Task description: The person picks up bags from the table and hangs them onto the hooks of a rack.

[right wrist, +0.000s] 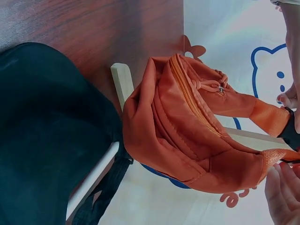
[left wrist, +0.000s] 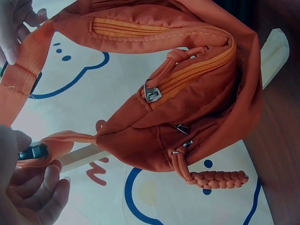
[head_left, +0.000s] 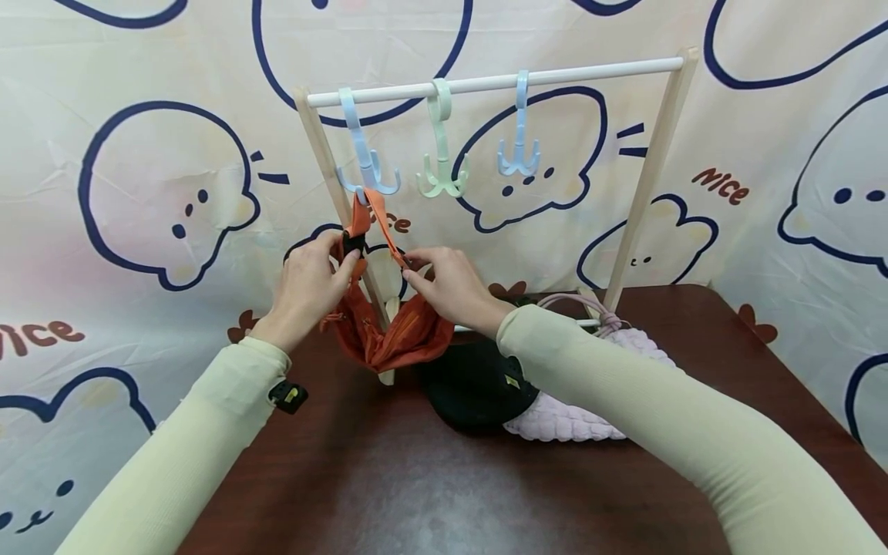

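An orange waist bag (head_left: 412, 335) with zips and a braided zip pull (left wrist: 218, 179) hangs below a light-blue multi-prong hook (head_left: 362, 150). Its strap (head_left: 378, 208) loops up to the hook's lower prong. My left hand (head_left: 305, 289) pinches the strap at the black buckle (head_left: 353, 243), left of the hanging loop. On the other side my right hand (head_left: 451, 284) pinches the strap between thumb and fingers, just above the bag's right end. In the right wrist view, the bag body (right wrist: 173, 131) sags between both strap ends, close to a wooden rack leg.
A wooden rack with a white rail (head_left: 603, 71) also carries a green hook (head_left: 441, 146) and another blue hook (head_left: 519, 139). On the brown table (head_left: 416, 493), a black bag (head_left: 472, 385) and a pink quilted bag (head_left: 569, 420) lie near the rack's base. A patterned cloth (head_left: 180, 62) hangs behind.
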{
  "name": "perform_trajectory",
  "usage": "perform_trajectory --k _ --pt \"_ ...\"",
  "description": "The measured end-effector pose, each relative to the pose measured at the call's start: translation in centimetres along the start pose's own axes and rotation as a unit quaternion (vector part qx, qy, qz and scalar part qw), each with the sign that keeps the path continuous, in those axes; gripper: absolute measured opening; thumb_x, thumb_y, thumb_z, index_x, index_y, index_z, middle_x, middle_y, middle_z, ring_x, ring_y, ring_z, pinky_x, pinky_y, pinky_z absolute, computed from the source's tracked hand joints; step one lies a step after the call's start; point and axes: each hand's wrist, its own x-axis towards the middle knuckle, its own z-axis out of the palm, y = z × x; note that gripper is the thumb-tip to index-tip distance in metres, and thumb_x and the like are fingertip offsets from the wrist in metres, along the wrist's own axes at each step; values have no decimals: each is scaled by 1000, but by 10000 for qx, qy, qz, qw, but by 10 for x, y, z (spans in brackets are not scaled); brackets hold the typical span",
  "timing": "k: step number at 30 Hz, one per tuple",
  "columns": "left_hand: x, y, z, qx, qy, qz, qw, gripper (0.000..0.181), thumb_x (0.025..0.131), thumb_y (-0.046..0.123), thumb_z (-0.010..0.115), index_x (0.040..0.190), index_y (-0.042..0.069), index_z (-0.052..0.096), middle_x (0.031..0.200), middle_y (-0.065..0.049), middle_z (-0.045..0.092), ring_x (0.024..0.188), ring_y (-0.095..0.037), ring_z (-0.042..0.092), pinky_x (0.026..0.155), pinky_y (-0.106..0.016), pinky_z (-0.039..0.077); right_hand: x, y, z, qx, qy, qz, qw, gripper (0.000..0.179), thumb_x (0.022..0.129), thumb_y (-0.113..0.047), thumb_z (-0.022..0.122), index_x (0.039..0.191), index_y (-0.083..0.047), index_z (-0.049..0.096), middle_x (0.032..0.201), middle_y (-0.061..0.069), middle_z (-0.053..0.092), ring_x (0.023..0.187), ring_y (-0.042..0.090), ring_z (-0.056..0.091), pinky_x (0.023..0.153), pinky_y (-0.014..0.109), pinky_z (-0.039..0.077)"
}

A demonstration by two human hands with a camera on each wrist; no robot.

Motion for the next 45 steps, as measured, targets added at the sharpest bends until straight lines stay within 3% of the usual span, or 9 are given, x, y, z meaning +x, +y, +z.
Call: perform_trajectory --k 22,32,39,43,45 --pt "0 -1 0 -61 -5 -90 9999 29 105 28 54 122 7 64 101 -15 71 64 -25 60 59 -34 43 -4 6 -3 -208 -19 13 9998 42 102 -25 61 142 -15 59 124 6 72 98 18 70 77 33 57" --pt "-2 -4 1 25 27 -138 9999 31 103 29 55 127 11 64 106 -13 72 66 -24 62 59 -36 45 -8 11 -12 -382 59 -26 9992 41 102 -25 61 142 -16 60 117 7 74 93 18 69 63 29 51" --pt "-4 -4 -2 55 67 -162 9998 30 104 31 54 121 10 67 107 -15 71 70 -26 59 60 -37 44 -10 14 -14 -323 110 -83 9994 40 102 -25 61 141 -17 60 113 7 74 82 18 67 53 27 44" --pt "-4 -4 -3 40 103 -121 9999 29 104 31 53 115 9 69 105 -15 72 68 -26 58 59 -37 42 -10 16 -16 -346 145 -69 9993 40 101 -25 62 140 -16 61 114 8 74 83 19 67 55 29 46" --pt "-4 -4 -3 31 135 -112 9998 28 104 30 53 112 9 69 103 -14 72 67 -26 57 58 -36 41 -10 16 -16 -384 157 -73 9991 40 101 -26 62 139 -14 62 115 8 74 88 20 69 63 31 50"
